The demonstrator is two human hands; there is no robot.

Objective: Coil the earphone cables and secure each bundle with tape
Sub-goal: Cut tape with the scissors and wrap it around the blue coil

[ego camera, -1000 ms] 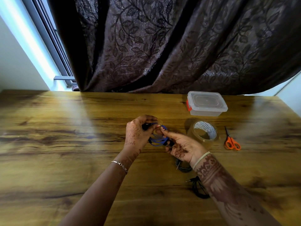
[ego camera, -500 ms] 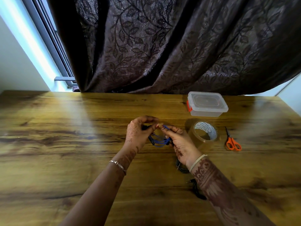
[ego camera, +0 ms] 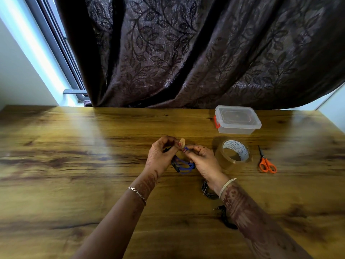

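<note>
A coiled blue earphone cable (ego camera: 183,166) hangs between my two hands above the middle of the wooden table (ego camera: 74,165). My left hand (ego camera: 161,156) pinches the top of the coil and a small piece of clear tape (ego camera: 182,142) that sticks up. My right hand (ego camera: 202,161) pinches the coil from the right side, fingertips meeting the left hand's. Two black coiled cables lie on the table under my right forearm: one (ego camera: 208,191) by the wrist, another (ego camera: 225,217) nearer me with its jack showing.
A roll of clear packing tape (ego camera: 234,155) lies right of my hands, with orange-handled scissors (ego camera: 266,163) beyond it. A lidded clear plastic box (ego camera: 237,119) stands at the back right. A dark leaf-patterned curtain (ego camera: 186,53) hangs behind the table's far edge.
Both hands have lifted slightly and drawn closer together at the top of the blue coil. The tape piece now stands up between the fingertips.
</note>
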